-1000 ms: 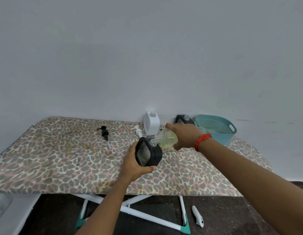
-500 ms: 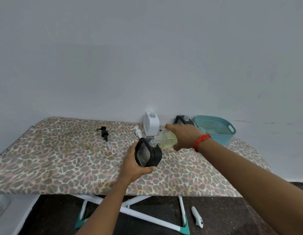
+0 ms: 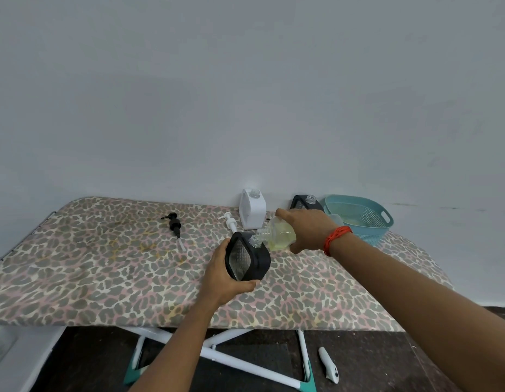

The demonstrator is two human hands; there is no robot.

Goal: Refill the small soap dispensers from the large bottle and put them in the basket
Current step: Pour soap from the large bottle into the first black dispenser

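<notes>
Black dispenser (image 3: 250, 260), clear ribbed window, gripped in left hand (image 3: 223, 275); clear bottle (image 3: 276, 236) of yellowish soap, tipped, gripped in right hand (image 3: 308, 230).

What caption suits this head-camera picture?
Right hand tips the large bottle into a black dispenser held by the left hand.

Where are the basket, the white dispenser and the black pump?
basket (image 3: 371, 225): head view, front perforated wall.
white dispenser (image 3: 252, 212): head view, middle of its body.
black pump (image 3: 174, 223): head view, its collar.
</notes>
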